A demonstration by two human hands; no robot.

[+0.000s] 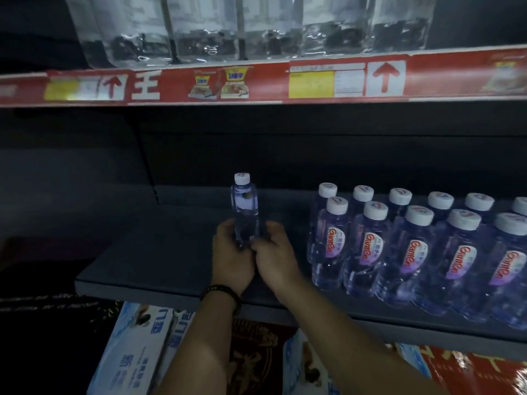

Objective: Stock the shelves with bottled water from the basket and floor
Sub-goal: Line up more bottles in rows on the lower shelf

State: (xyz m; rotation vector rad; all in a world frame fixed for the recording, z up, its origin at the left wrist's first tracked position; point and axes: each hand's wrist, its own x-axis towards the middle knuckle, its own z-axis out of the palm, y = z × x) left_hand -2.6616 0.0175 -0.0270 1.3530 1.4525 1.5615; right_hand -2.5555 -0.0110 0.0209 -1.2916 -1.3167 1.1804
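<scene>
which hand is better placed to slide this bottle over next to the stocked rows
Probably the left hand: it grips the bottle on the side away from the rows, so it can push. The right hand sits in between.

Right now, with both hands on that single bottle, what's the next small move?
Probably slide the bottle right, beside the stocked rows, then let go: left hand and right hand hold it upright, with bare shelf between it and them.

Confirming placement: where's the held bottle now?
Head view, centre: the bottle is upright over the grey shelf, held low by left hand and right hand, left of the stocked bottles.
</scene>
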